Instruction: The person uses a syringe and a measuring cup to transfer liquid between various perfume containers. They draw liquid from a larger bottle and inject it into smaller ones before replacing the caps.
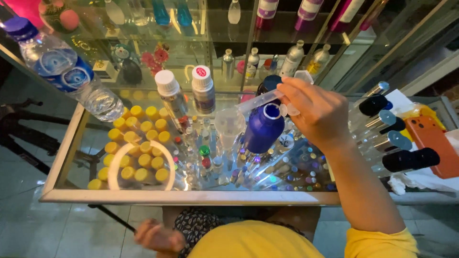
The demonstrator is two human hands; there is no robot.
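My right hand (315, 112) is closed on a clear plastic syringe (260, 100) and holds it slanted above the open mouth of a dark blue bottle (263, 129) standing on the glass counter top (191, 196). A clear plastic funnel-like piece (229, 122) stands just left of the blue bottle. My left hand (155, 236) hangs low below the counter's front edge, near my lap, fingers curled. Whether it holds anything is unclear.
Two white-capped bottles (169, 95) (203, 88) stand behind the funnel. A water bottle (62, 67) lies at the left corner. Clear tubes with black caps (406, 160) and an orange phone (432, 143) are on the right. Yellow-capped vials (138, 143) sit under the glass.
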